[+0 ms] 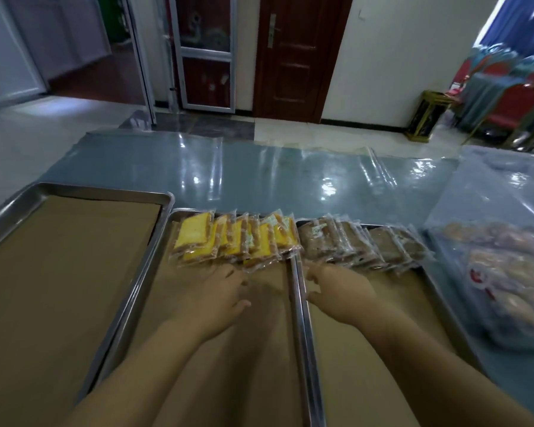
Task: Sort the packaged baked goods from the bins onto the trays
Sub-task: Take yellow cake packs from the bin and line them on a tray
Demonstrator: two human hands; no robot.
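Two bare forearms reach forward over the trays. The left hand point(219, 291) hovers above the brown paper lining of the middle tray point(130, 298). Its fingers are stretched out and hold nothing, and the tips are just short of the packets ahead. The right hand point(336, 289) is over the right tray point(439, 292), also flat and loose with nothing in it, near the rim the two trays share. Both hands are motion-blurred.

At the far end of the middle tray, a row of yellow cake packets point(238, 238) stands on edge in clear wrappers, overlapping one another. The far end of the right tray holds a similar leaning row of brown cake packets point(367, 246). The left tray point(74, 188) shows only its brown paper liner.

To the right of the trays, a large clear plastic bag point(506, 272) holds pale baked goods, too blurred to tell apart. All of this sits on a worktop point(259, 174) covered in glossy bluish plastic sheeting. Beyond it, a gold-framed bin point(429, 115) stands on the floor by the wall.
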